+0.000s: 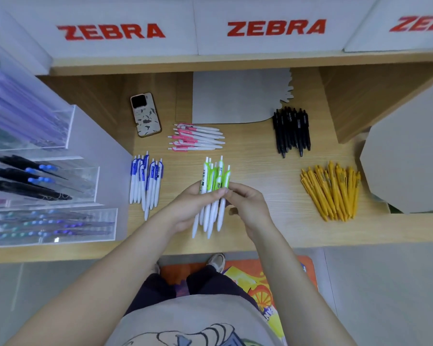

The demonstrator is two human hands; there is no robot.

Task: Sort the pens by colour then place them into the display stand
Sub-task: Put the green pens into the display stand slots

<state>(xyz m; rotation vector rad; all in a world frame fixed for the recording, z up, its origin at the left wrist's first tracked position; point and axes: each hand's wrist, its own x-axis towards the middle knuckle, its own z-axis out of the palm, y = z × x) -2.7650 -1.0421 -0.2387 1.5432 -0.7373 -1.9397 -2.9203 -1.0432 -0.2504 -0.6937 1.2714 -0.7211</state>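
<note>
Gripping a bundle of white pens with green clips [213, 193], both hands meet above the light wooden counter [273, 176]. The left hand [193, 206] wraps its fingers round the barrels; the right hand [248, 201] pinches the same bundle from the other side. Tips point toward the person, clips away.

Sorted groups lie on the counter, well apart:
- white pens with blue clips [146, 181], left of the hands
- white pens with pink clips [196, 137], behind
- black pens [292, 129], far right
- yellow pens [331, 189], right

The clear acrylic tiered display stand [68, 136] sits at left.
</note>
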